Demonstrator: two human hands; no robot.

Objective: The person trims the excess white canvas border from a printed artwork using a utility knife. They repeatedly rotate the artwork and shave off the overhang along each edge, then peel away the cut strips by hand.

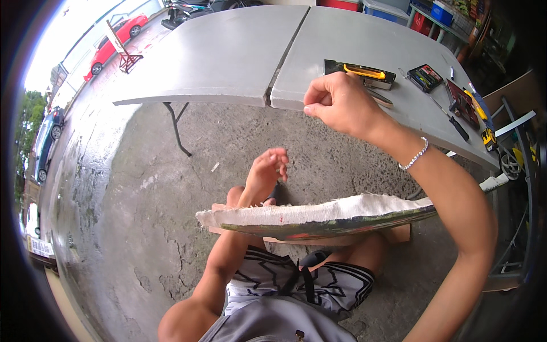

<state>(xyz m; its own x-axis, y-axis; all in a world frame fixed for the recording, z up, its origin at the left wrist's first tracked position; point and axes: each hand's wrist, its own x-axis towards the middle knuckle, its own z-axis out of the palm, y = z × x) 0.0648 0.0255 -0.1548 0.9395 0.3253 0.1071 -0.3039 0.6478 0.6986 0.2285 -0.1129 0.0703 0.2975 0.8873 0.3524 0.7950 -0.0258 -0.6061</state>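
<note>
A painted canvas (319, 226) stands on edge across my lap, its dark painted side toward me. Its white border (364, 205) is frayed along the top, and tan wood (399, 233) shows beneath. My left forearm reaches past the canvas's left end. Beyond it, my left hand (265, 175) is raised with loosely bent, slightly blurred fingers, and nothing shows in it. My right hand (345, 106), above the grey table's near edge, has its fingers curled in against the thumb. Whatever may be between them is hidden. Just behind it lies a flat black tool with a yellow handle (364, 72).
Two grey tables (216, 51) stand side by side ahead. At right lie a black case of small parts (424, 78), a screwdriver (458, 128) and a yellow tape measure (489, 139). Dark metal framework (527, 171) rises beyond. Outside at left is a red car (114, 45).
</note>
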